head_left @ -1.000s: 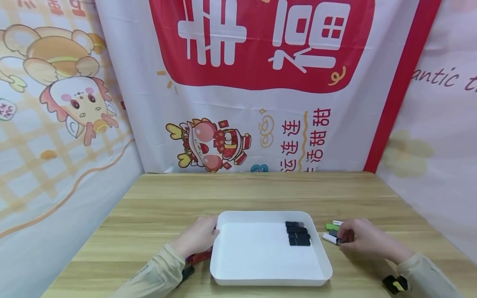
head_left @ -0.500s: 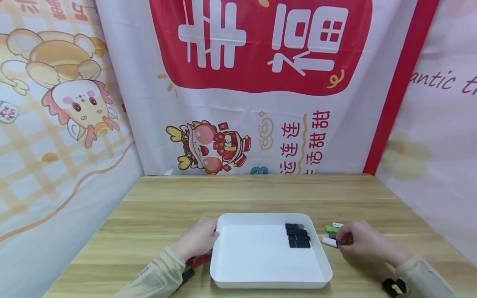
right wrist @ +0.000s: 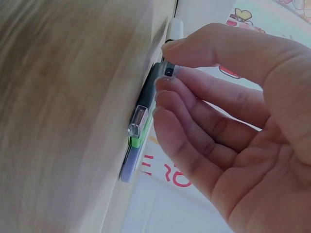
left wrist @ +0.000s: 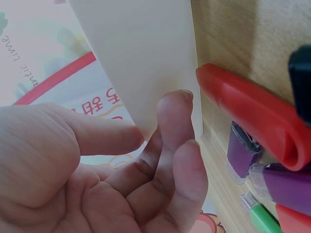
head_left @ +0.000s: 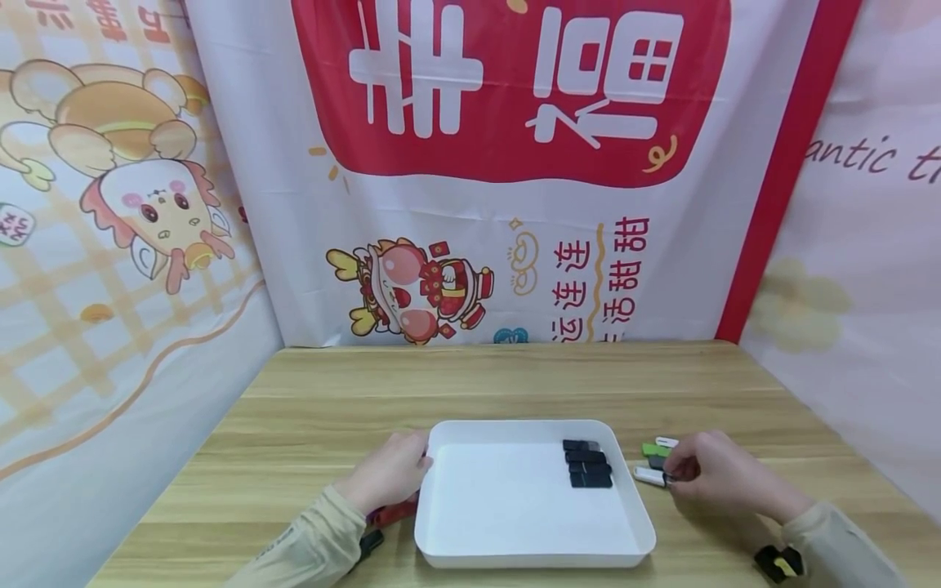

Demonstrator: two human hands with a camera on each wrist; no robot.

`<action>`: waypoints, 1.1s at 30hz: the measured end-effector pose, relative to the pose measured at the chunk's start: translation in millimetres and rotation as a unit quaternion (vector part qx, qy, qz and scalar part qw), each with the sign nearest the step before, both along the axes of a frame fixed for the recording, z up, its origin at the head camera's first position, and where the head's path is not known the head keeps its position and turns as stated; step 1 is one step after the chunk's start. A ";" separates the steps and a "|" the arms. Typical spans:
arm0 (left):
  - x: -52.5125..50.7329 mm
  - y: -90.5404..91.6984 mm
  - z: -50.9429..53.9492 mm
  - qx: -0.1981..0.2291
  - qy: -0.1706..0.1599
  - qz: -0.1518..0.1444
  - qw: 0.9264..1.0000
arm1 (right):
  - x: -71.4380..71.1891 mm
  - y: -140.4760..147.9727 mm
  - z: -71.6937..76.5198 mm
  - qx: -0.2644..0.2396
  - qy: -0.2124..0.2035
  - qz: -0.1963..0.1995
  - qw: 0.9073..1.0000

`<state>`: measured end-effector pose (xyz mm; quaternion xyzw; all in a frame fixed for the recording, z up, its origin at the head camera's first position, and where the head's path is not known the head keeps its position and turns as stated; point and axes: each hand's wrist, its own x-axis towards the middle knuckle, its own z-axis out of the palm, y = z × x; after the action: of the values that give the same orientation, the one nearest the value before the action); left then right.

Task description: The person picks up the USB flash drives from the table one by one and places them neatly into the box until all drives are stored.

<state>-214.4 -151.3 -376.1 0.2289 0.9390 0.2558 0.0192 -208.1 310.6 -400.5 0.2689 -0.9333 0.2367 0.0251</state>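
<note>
A bright cloth point(head_left: 456, 204) with red shapes hangs behind a wooden table point(head_left: 485, 380), and a person works there with both hands. The right hand point(head_left: 724, 474) pinches a white memory stick point(head_left: 650, 475) by its clear end, thumb against fingers, just to the right of the tray; I can't tell if the stick is off the wood. Close by it lie a gray stick point(head_left: 657, 462), a green stick point(head_left: 653, 449) and a second white stick point(head_left: 666, 442). The left hand point(head_left: 385, 472) holds the tray point(head_left: 529, 560) by its left side, thumb at the rim and fingers on the outside wall. In the tray, four black sticks point(head_left: 590, 481) sit side by side near the right wall, so that bit looks done to me. The white one in the fingers isn't in there yet. Plenty seem left: past the left hand are a red stick point(left wrist: 252, 116) and two purple sticks point(left wrist: 241, 153), and a dark stick point(head_left: 367, 543) is by the left sleeve. Some black and yellow things point(head_left: 775, 563) lie by the right sleeve, partly hidden.
</note>
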 end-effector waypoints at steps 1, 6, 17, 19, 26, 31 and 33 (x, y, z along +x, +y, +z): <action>-0.2 0.1 0.0 -0.001 0.001 0.000 1.000 | 0.2 0.0 0.6 -0.001 0.005 0.003 1.000; -1.3 0.0 -0.3 -0.002 0.003 0.000 1.000 | 0.0 1.1 2.6 -0.005 0.024 0.011 1.000; -1.0 0.9 -3.0 0.015 -0.012 -0.007 1.000 | 9.1 3.9 9.3 -0.028 0.081 0.019 0.996; -0.8 0.8 -3.1 0.021 -0.020 -0.006 1.000 | 10.7 4.0 11.6 -0.034 0.086 0.011 0.996; -1.7 -0.1 -2.8 0.018 -0.025 -0.001 1.000 | 12.1 3.7 17.7 -0.044 0.080 -0.008 0.996; -1.3 -0.8 -3.3 0.005 -0.018 0.003 1.000 | 12.7 2.0 16.9 -0.070 0.105 0.003 0.992; -1.8 -1.4 -3.8 0.003 -0.015 0.003 1.000 | 13.0 1.0 17.2 -0.076 0.118 0.005 0.990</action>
<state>-216.2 -152.7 -379.9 0.2218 0.9386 0.2623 0.0320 -195.2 311.6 -383.3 0.2971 -0.9016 0.2741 0.1542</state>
